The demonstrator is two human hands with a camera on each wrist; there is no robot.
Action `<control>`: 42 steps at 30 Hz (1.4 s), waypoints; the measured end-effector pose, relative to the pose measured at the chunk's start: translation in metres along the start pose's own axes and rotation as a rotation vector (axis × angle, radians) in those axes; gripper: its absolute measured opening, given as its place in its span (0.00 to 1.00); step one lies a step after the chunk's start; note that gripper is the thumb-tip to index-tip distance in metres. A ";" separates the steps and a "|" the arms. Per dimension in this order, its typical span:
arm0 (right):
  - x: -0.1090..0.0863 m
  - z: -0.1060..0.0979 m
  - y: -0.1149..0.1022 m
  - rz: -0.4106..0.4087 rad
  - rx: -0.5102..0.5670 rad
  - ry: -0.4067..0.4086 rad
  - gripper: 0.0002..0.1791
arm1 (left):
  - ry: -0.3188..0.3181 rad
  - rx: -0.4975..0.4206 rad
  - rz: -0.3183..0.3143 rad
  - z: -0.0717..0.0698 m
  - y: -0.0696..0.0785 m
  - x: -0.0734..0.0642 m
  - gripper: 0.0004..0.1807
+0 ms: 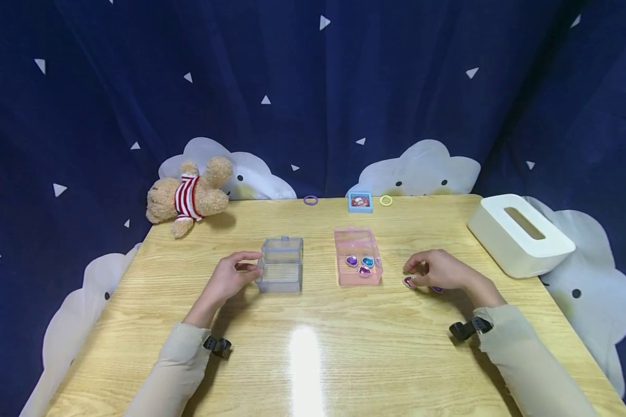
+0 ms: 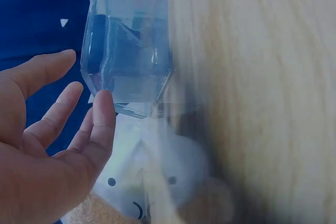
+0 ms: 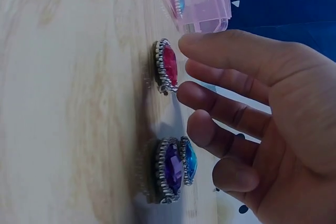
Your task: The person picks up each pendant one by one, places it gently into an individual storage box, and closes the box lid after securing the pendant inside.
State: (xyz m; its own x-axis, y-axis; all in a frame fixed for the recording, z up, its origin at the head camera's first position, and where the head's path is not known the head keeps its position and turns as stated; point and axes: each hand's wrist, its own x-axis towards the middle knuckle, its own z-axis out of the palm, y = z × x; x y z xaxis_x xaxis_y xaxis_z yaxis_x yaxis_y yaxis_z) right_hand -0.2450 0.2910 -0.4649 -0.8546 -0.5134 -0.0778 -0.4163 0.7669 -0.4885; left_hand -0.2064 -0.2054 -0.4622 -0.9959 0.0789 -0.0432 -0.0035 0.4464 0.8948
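Note:
My left hand [image 1: 229, 281] is at the left side of a transparent blue-grey plastic box [image 1: 280, 286], its fingers spread and slightly bent with the fingertips right at the wall. In the left wrist view nothing is held between those fingers. My right hand [image 1: 443, 269] hovers low over several loose jewel-like gems, fingers loosely bent around no object. A red gem [image 3: 169, 64] with a beaded silver rim lies by its fingertips. Nearer the palm are a purple gem [image 3: 172, 169] and a blue gem [image 3: 191, 161]. Between the hands, a pink transparent box [image 1: 353, 240] holds a purple, a blue and a pink gem.
A teddy bear [image 1: 188, 197] in a striped shirt lies at the back left. Along the far edge are a purple ring [image 1: 310, 200], a small blue square frame [image 1: 360, 209] and a yellow ring [image 1: 386, 200]. A white tissue box [image 1: 501, 243] stands at the right.

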 end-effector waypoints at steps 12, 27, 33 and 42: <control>0.001 0.008 0.002 0.007 -0.094 0.018 0.16 | -0.059 -0.017 -0.014 0.000 -0.003 -0.001 0.28; 0.002 0.008 0.001 -0.008 -0.126 0.006 0.14 | -0.128 -0.028 -0.068 -0.004 -0.004 0.000 0.33; 0.002 0.006 -0.002 0.008 -0.060 0.004 0.13 | -0.136 -0.062 -0.066 -0.004 -0.007 0.001 0.33; 0.010 -0.009 -0.011 0.029 0.052 0.091 0.16 | -0.147 -0.068 -0.071 -0.004 -0.004 0.001 0.34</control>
State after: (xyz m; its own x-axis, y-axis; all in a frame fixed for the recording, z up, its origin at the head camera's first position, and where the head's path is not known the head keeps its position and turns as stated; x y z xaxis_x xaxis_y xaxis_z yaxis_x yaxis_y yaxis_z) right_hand -0.2518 0.2812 -0.4524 -0.8916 -0.4525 -0.0145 -0.3763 0.7586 -0.5320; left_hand -0.2076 -0.2101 -0.4638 -0.9690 0.1816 -0.1674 -0.0842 0.3941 0.9152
